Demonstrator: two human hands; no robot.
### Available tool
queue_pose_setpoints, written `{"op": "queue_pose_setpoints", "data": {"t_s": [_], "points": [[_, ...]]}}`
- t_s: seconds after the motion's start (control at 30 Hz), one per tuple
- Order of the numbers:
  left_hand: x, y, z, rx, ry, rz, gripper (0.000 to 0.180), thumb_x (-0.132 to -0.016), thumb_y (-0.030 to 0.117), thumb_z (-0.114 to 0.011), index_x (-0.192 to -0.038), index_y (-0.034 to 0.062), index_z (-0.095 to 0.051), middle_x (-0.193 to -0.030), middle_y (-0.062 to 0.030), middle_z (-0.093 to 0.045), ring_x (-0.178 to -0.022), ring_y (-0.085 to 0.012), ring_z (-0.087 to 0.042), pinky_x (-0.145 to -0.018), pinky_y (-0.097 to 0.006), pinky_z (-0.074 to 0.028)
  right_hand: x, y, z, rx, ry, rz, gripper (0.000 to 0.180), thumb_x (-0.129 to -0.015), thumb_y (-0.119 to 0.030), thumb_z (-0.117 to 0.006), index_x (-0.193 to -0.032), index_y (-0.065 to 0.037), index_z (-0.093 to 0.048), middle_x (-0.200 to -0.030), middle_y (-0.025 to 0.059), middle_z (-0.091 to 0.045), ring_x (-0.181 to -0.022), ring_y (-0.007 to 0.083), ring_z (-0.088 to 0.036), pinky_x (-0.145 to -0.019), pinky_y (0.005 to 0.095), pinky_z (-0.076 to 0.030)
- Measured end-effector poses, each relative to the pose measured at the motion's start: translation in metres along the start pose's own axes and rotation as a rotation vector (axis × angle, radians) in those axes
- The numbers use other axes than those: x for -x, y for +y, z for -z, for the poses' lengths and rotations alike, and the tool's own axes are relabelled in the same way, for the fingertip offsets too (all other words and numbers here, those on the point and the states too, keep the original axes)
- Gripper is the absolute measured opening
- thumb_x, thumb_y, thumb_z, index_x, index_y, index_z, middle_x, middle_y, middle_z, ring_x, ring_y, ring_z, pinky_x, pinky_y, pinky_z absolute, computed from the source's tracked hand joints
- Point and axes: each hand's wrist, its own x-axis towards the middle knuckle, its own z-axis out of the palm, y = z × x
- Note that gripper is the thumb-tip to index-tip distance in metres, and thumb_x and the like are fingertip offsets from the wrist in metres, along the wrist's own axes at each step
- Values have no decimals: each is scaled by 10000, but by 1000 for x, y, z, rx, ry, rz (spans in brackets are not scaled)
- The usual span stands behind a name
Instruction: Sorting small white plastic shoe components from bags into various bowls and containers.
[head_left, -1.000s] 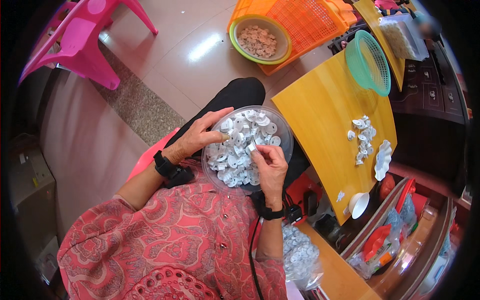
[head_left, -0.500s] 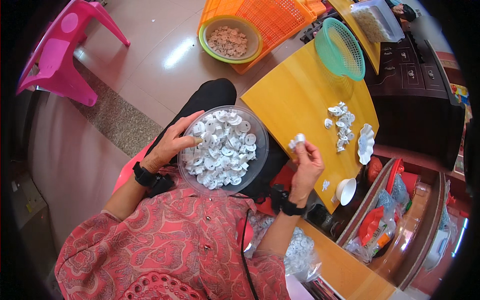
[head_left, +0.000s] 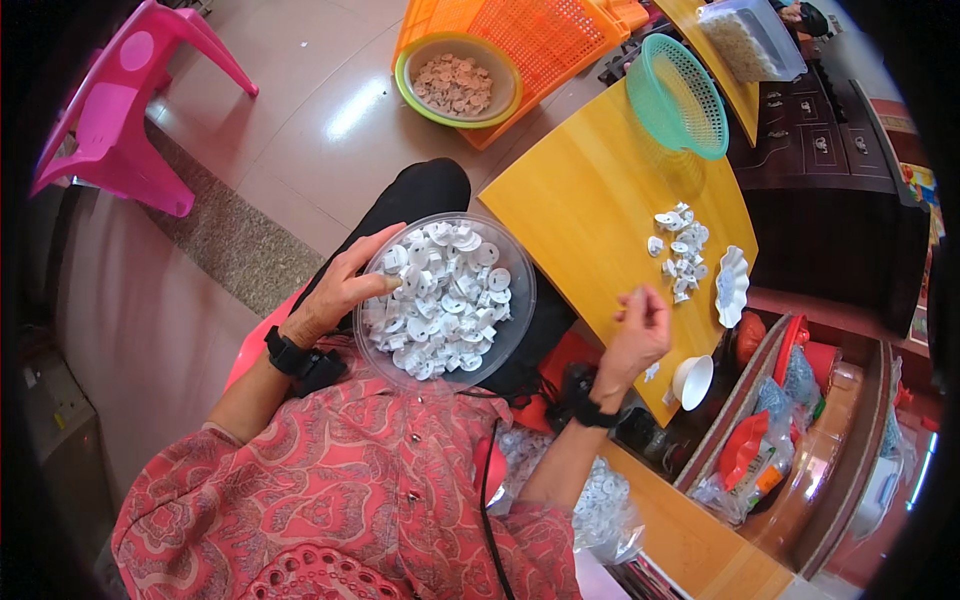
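- Bowl (head_left: 522, 325), clear plastic, sits on your lap, heaped with white parts (head_left: 445, 300).
- Left hand (head_left: 340, 285) grasps its left wall: thumb inside over the parts, fingers along the outside. Good brace; hold it level, since the heap looks loose near the rim.
- Right hand (head_left: 642, 335) hangs above the table (head_left: 570, 190), fingers bent, tips close together. No white part shows there, but you can't tell from this whether they're empty.
- More white parts lie in a small pile (head_left: 684, 252) on the table, just beyond those fingers; one part (head_left: 655, 245) sits slightly apart on its left.
- Pinch one part at a time, by its edge; ease it down rather than dropping it, as these small pieces probably roll.
- Watch your right wrist near the white cup (head_left: 693, 383): easy to knock, close to the table edge.
- Right fingertips: blurred, contact surfaces unseen. Left fingers: ends partly lost against the bowl.
- Lower layers in the bowl: buried, can't count.
- Plastic bag (head_left: 605, 505) of similar parts: partly behind your right forearm.
- Pink chair (head_left: 120, 115): partly lost at the dark rim.
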Motion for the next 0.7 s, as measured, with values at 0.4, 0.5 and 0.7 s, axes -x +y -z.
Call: {"op": "queue_pose_setpoints", "data": {"t_s": [0.4, 0.5, 0.7], "points": [[-1, 11, 0, -106, -36, 57, 748, -792, 183, -651, -1484, 22, -418, -1375, -104, -536, -1249, -173, -493, -1066, -315, -374, 119, 3, -52, 448, -771, 475, 413, -792, -158, -783, -1154, -11, -649, -1116, 166, -545, -990, 350, -556, -835, 445, -481], [-1, 5, 2, -88, -29, 37, 751, -792, 183, -652, -1486, 23, -414, -1375, -105, -537, -1249, -177, -495, -1067, -316, -375, 121, 3, -52, 426, -807, 443, 326, -793, -135, -776, -1073, -12, -665, -1064, 153, -554, -978, 348, -562, -824, 445, -478], [-3, -5, 2, -132, 4, -47, 743, -797, 252, -687, -1466, 34, -449, -1229, -152, -580, -1144, -231, -550, -989, -333, -424, 129, 21, -52, 232, -812, 351, 261, -796, -8, -731, -1050, -20, -673, -920, 108, -580, -843, 288, -613, -723, 381, -502]]}}
